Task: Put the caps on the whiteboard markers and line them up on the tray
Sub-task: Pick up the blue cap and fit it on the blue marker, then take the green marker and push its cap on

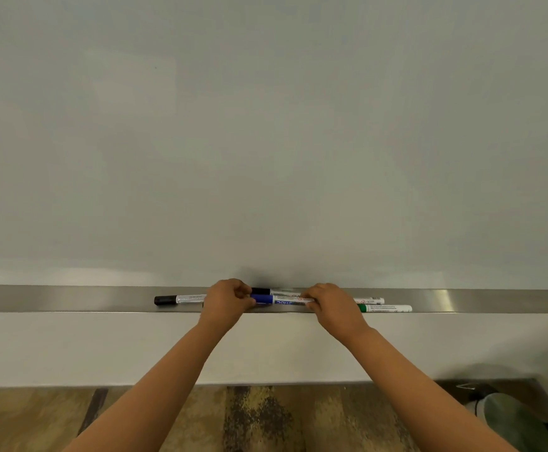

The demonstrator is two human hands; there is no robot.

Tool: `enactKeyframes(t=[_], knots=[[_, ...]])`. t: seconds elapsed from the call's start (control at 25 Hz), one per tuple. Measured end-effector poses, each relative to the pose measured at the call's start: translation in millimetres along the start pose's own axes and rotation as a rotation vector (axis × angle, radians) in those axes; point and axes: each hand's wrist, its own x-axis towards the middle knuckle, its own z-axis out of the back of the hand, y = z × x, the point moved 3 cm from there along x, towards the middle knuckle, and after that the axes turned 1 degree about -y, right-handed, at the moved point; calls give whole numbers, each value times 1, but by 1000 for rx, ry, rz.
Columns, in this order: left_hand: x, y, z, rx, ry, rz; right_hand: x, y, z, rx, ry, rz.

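Together, both hands on blue marker (pixel 277 300).

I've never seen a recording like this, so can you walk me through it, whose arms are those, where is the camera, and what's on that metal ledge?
There is no machine here: the arms belong to a person wearing a wide-angle camera on the head, so the one picture looks forward and down along both arms. Ahead is a whiteboard with a long metal tray along its bottom edge. The left hand pinches the blue cap end of a blue marker, while the right hand holds its white barrel. Lying on the tray are a black-capped marker at the left, another black-capped marker behind the hands, a green marker at the right, and one more white marker whose cap is hidden.
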Motion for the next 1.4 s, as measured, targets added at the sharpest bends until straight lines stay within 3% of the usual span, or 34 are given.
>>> enactKeyframes(t=[0.12,0.36,0.52,0.6,0.72,0.88,1.24,1.4], knots=[[1,6,-4,153,-33,-60,0,-10,-7,-51,41,-52],[3,10,-12,190,-14,-80,0,-8,-17,-126,75,-3],[4,8,-16,189,-27,-94,-6,-8,-14,-118,-15,64],[5,6,-17,190,-28,-96,-11,-21,4,-110,-133,-8],[7,4,-18,182,-32,-102,-26,-67,34,-172,-281,-303],[8,-1,-24,192,-28,-129,-41,-109,41,-293,-61,-570],[4,-31,-53,164,45,-277,-35,-131,50,-295,164,-455],[-2,-50,-84,202,129,-344,-39,-134,58,-201,131,-417]])
